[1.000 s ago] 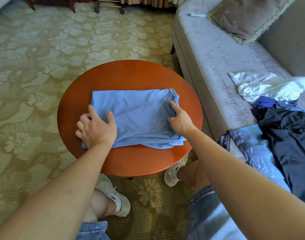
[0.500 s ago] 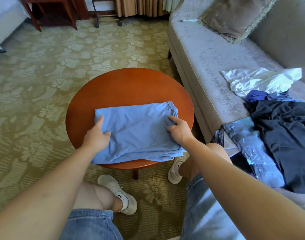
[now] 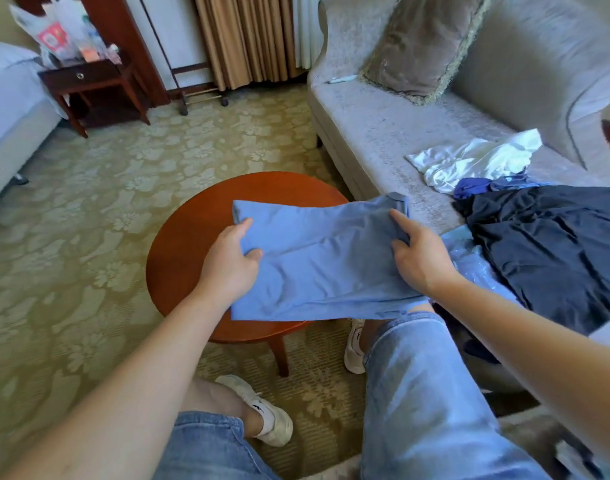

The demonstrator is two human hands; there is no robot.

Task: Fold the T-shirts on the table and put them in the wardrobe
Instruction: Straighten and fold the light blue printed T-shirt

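Note:
A folded light blue T-shirt [image 3: 324, 258] hangs in the air just above the right half of the round wooden table [image 3: 185, 251]. My left hand [image 3: 230, 261] grips its left edge, thumb on top. On the right edge, near the collar, my right hand [image 3: 419, 256] grips the cloth. The shirt sags a little between both hands. No wardrobe is in view.
A grey sofa [image 3: 383, 126] with a cushion [image 3: 421, 43] stands to the right. On it lie a white garment [image 3: 476, 161], a dark navy garment [image 3: 553, 244] and a plastic bag [image 3: 469, 258]. A dark nightstand [image 3: 88, 84] and a bed [image 3: 9, 109] are at far left.
Both hands have taken hold of the folded blue T-shirt and lifted it off the table, carrying it to the right. The view has risen and shows more of the room.

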